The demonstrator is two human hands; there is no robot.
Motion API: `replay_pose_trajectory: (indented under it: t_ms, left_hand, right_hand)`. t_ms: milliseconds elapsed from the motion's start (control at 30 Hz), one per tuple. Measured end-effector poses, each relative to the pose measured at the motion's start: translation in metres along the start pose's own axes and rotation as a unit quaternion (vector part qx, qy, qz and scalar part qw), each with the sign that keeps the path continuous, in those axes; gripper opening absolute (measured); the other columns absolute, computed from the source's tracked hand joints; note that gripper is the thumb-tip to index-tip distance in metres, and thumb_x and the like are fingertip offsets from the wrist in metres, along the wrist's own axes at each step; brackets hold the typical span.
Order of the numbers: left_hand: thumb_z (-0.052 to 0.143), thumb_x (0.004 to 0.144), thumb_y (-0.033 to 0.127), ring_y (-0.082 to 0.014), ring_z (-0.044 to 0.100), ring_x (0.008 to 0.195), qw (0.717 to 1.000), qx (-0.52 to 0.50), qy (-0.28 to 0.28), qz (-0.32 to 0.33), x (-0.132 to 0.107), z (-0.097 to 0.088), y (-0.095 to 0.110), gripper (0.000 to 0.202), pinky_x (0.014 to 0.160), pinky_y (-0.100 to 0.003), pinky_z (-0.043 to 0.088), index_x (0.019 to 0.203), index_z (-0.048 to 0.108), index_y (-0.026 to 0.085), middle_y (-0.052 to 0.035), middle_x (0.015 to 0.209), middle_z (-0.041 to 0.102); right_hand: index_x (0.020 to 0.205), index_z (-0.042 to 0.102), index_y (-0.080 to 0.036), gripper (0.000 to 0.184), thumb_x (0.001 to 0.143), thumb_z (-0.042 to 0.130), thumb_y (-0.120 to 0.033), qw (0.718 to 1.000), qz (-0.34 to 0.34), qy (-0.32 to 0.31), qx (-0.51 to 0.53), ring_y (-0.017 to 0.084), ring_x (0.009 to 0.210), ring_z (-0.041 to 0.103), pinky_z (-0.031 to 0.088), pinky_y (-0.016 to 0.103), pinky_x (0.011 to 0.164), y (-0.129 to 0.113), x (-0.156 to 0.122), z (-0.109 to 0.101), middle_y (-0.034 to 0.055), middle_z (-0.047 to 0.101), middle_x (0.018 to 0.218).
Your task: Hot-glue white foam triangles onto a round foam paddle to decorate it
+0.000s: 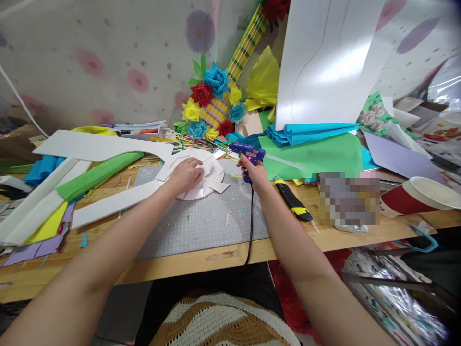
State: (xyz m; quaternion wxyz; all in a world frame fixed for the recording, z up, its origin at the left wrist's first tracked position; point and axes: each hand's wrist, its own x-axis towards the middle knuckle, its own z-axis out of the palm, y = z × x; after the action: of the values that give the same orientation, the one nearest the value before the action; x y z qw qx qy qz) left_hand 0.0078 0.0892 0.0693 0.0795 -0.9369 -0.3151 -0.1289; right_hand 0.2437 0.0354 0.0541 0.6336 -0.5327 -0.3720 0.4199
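Note:
My left hand (pixel 188 176) is over a round white foam board shape (pixel 196 194) in the middle of the table. Its curled fingers grip a small white foam board piece (pixel 208 168) near the centre. Several flat white pieces lie overlapped around it, one strip (pixel 219 186) jutting out to the right. In my right hand (pixel 252 170) is a blue glue gun (pixel 245 150), its nozzle pointing left towards the round shape. A clear glue stick (pixel 286 162) sticks out of its back, and a black cord (pixel 251 226) hangs down over the table edge.
A grey cutting mat (pixel 209 230) lies beneath the work. To the right are a black and yellow utility knife (pixel 293 199) and a paper cup (pixel 419 197). Behind stands a yellow paper guitar (pixel 245 53) with flowers. Large white board pieces (pixel 97 146) and green crepe paper (pixel 97 178) lie left.

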Motion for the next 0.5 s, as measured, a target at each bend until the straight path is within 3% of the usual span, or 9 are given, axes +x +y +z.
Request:
replay_pose_trajectory:
  t_ms: [100, 233, 500]
  left_hand:
    - [0.044, 0.089, 0.023, -0.0236, 0.063, 0.099, 0.997, -0.046, -0.034, -0.051, 0.009, 0.003, 0.003, 0.031, 0.090, -0.036, 0.049, 0.091, 0.074, 0.016, -0.0104, 0.105, 0.071]
    - [0.048, 0.087, 0.022, -0.0233, 0.064, 0.100, 0.991, -0.051, -0.073, -0.096, 0.019, 0.004, 0.009, 0.028, 0.088, -0.033, 0.049, 0.097, 0.074, 0.017, -0.0071, 0.107, 0.072]
    - [0.051, 0.086, 0.020, -0.0234, 0.062, 0.107, 0.986, -0.048, -0.112, -0.115, 0.024, -0.001, 0.014, 0.027, 0.093, -0.032, 0.048, 0.101, 0.073, 0.017, -0.0062, 0.113, 0.071]
  right_hand:
    - [0.064, 0.059, -0.019, 0.045, 0.062, 0.076, -0.060, 1.000, 0.001, 0.001, 0.002, 0.005, 0.043, 0.043, 0.038, 0.020, 0.039, 0.001, 0.000, 0.000, -0.0003, 0.062, 0.062]
    - [0.064, 0.058, -0.019, 0.044, 0.063, 0.075, -0.060, 1.000, 0.001, 0.003, -0.003, 0.005, 0.043, 0.043, 0.038, 0.020, 0.039, 0.003, 0.001, -0.001, -0.0006, 0.063, 0.063]
    - [0.064, 0.058, -0.019, 0.044, 0.062, 0.076, -0.059, 1.000, 0.004, -0.006, 0.002, 0.005, 0.042, 0.042, 0.035, 0.020, 0.038, 0.003, 0.001, -0.001, -0.0008, 0.062, 0.060]
